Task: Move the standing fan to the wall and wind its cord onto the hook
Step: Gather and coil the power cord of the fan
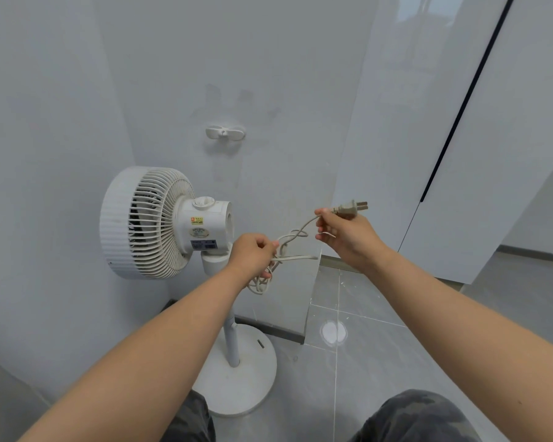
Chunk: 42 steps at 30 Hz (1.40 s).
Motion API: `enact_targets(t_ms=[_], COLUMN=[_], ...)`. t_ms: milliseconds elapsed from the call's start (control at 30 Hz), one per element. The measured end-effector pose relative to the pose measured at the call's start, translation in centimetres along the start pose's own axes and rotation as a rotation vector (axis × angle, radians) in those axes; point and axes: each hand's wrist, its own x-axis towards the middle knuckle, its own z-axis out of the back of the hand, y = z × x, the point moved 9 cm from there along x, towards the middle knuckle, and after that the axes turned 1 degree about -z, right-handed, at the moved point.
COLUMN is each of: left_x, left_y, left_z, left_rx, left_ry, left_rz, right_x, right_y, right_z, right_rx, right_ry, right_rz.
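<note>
The white standing fan (160, 223) stands against the grey wall, its head facing left and its round base (246, 387) on the floor. A white hook (225, 132) is fixed to the wall above the fan. My left hand (253, 255) grips a bundle of loose loops of the grey cord (292, 237) just right of the fan's motor housing. My right hand (345, 236) pinches the cord right behind the plug (350, 208), whose prongs point right. The hook carries nothing.
A white glossy cabinet (460, 122) with a dark vertical gap stands to the right. The grey tiled floor (364, 362) shows a bright light reflection. My knees in camouflage trousers (422, 416) are at the bottom edge.
</note>
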Motion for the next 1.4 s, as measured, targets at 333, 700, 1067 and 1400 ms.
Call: enact_targets(t_ms=[333, 700, 1067, 1400], left_x=[0.3, -0.5, -1.0, -1.1], left_y=[0.3, -0.7, -2.8, -3.3], left_z=[1.5, 0.9, 1.0, 0.6], left_rx=[-0.154, -0.105, 0.241, 0.313], left_ry=[-0.111, -0.171, -0.079, -0.045], left_rz=[0.02, -0.045, -0.266, -0.313], right_x=[-0.8, -0.4, -0.1, -0.5], right_y=[-1.1, -1.6, -1.7, -2.1], right_z=[-2.0, -2.7, -1.4, -0.8], right_rx=[-0.575, -1.141, -0.946, -0.927], right_ry=[0.186, 0.14, -0.006, -0.031], right_rz=[-0.02, -0.026, -0.001, 0.056])
